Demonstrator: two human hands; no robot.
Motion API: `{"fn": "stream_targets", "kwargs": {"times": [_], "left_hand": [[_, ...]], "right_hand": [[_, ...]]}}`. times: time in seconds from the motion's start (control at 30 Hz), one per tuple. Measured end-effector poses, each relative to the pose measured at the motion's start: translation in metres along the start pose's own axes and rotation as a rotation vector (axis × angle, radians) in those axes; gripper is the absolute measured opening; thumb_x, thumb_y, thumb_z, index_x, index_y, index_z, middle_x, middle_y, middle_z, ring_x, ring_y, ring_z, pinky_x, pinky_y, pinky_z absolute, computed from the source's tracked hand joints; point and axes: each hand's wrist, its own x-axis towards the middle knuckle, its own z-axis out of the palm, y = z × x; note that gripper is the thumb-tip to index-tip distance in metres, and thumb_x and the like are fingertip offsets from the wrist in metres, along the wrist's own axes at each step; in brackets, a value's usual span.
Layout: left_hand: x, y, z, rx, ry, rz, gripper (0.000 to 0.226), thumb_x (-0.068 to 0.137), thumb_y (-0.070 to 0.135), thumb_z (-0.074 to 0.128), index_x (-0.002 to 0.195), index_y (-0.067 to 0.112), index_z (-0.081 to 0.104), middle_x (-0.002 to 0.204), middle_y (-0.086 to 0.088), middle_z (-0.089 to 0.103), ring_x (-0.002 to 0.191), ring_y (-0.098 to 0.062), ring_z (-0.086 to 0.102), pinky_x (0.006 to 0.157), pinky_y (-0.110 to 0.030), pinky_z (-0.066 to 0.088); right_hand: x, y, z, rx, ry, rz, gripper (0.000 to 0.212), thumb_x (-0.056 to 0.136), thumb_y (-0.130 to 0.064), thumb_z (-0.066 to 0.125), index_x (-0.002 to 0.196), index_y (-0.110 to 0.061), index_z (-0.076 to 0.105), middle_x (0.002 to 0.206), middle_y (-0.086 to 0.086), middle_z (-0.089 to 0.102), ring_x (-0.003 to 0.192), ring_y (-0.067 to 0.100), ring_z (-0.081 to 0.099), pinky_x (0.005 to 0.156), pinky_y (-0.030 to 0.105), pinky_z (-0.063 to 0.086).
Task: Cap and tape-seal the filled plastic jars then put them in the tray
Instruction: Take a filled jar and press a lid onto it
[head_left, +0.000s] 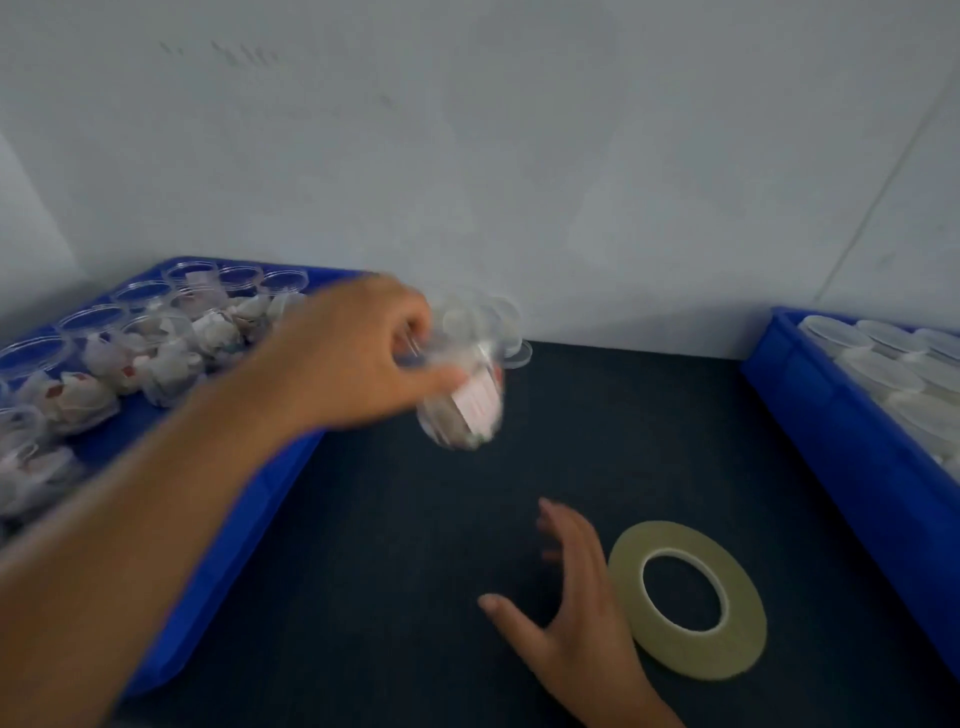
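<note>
The left hand (358, 353) holds a small clear jar (462, 410). Its fingers and thumb curl round the top part of the jar. The jar is up in the air, over the dark table (415, 571), just past the edge of the blue tray (234, 545) on the left. The jar is tipped over to one side. You can see through it. Inside there is something white with a bit of red, and something brownish. The jar looks blurry, so I cannot tell if it has a lid on.

Behind the jar, by the wall (519, 156), is a little pile of clear lids (498, 322).

The left tray holds many more jars (171, 358). Some have crumpled white stuff inside and some look empty.

The right hand (576, 587) is low over the table. Its fingers are spread out and hold nothing. Just beside it lies a flat roll of tape (748, 623), pale yellow with a white ring in the middle.

On the right is another blue tray (852, 447) with pale round tops (883, 364) packed in it.
</note>
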Motion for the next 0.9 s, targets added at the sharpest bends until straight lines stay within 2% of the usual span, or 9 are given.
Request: {"fn": "stream_targets", "kwargs": {"times": [0.1,0.27,0.33,0.4,0.5,0.6,0.7,0.83,0.9], "left_hand": [[-0.049,0.052,0.053,-0.172,-0.112,0.053,0.046,0.075,0.086,0.06,0.084,0.042,0.052,0.09,0.02,0.059,0.081,0.002,0.063,0.069,-0.023,0.058],[-0.076,0.062,0.115,-0.32,-0.082,0.068,0.045,0.075,0.078,0.074,0.084,0.04,0.052,0.106,0.024,0.058,0.098,0.0,0.063,0.078,-0.024,0.058],[-0.073,0.051,0.125,-0.371,-0.141,0.154,0.043,0.077,0.08,0.074,0.1,0.048,0.058,0.123,0.03,0.056,0.109,0.001,0.063,0.084,-0.023,0.058],[-0.061,0.032,0.126,-0.598,-0.334,0.197,0.059,0.081,0.074,0.077,0.133,0.057,0.056,0.14,0.026,0.057,0.124,-0.004,0.063,0.097,-0.023,0.057],[-0.027,-0.005,0.137,-0.929,-0.394,-0.037,0.061,0.087,0.07,0.072,0.144,0.061,0.052,0.139,0.018,0.065,0.124,-0.012,0.069,0.1,-0.034,0.059],[0.025,-0.047,0.166,-0.668,-0.118,-0.42,0.057,0.083,0.077,0.069,0.133,0.05,0.063,0.126,0.023,0.069,0.104,0.002,0.07,0.086,-0.025,0.054],[0.074,-0.101,0.194,-0.63,0.103,-0.8,0.063,0.096,0.056,0.07,0.145,0.018,0.058,0.13,-0.001,0.065,0.091,-0.005,0.06,0.073,-0.025,0.047],[0.118,-0.142,0.215,-1.034,0.191,-1.219,0.075,0.095,0.048,0.074,0.15,0.007,0.044,0.13,-0.01,0.06,0.108,-0.025,0.066,0.085,-0.035,0.055],[0.129,-0.156,0.229,-0.927,0.181,-1.246,0.059,0.094,0.042,0.077,0.133,0.004,0.053,0.133,-0.016,0.063,0.118,-0.032,0.066,0.092,-0.04,0.057]], "right_hand": [[0.001,0.0,-0.003,0.237,-0.04,0.098,0.128,0.067,-0.072,0.091,0.165,-0.032,0.02,0.163,-0.022,0.037,0.149,0.006,0.044,0.115,0.022,0.044],[0.003,0.01,-0.009,0.424,0.09,0.187,0.104,0.075,-0.029,0.099,0.157,-0.035,0.036,0.14,-0.01,0.065,0.128,0.016,0.067,0.101,0.035,0.058],[0.004,0.012,-0.008,0.361,0.082,0.205,0.087,0.071,-0.036,0.099,0.14,-0.048,0.047,0.13,-0.015,0.068,0.117,0.012,0.071,0.093,0.031,0.059],[0.003,0.012,-0.007,0.288,0.11,0.226,0.085,0.063,-0.053,0.1,0.128,-0.057,0.045,0.127,-0.024,0.064,0.115,0.004,0.069,0.091,0.023,0.056],[0.004,0.013,-0.005,0.223,0.129,0.194,0.086,0.059,-0.059,0.098,0.122,-0.066,0.04,0.129,-0.03,0.059,0.117,-0.002,0.065,0.093,0.013,0.051],[0.004,0.012,-0.003,0.2,0.049,0.172,0.089,0.058,-0.062,0.098,0.125,-0.068,0.039,0.132,-0.031,0.059,0.12,-0.003,0.064,0.096,0.013,0.05],[0.007,0.011,-0.003,0.132,0.025,0.135,0.089,0.059,-0.067,0.094,0.128,-0.07,0.038,0.133,-0.035,0.057,0.119,-0.008,0.062,0.095,0.008,0.048],[0.011,0.012,-0.001,0.072,0.035,0.129,0.091,0.057,-0.074,0.091,0.129,-0.072,0.035,0.134,-0.039,0.054,0.119,-0.014,0.058,0.093,0.003,0.045],[0.013,0.013,-0.001,0.083,0.027,0.126,0.093,0.057,-0.073,0.092,0.129,-0.075,0.034,0.133,-0.04,0.054,0.117,-0.015,0.06,0.091,0.005,0.047]]}}
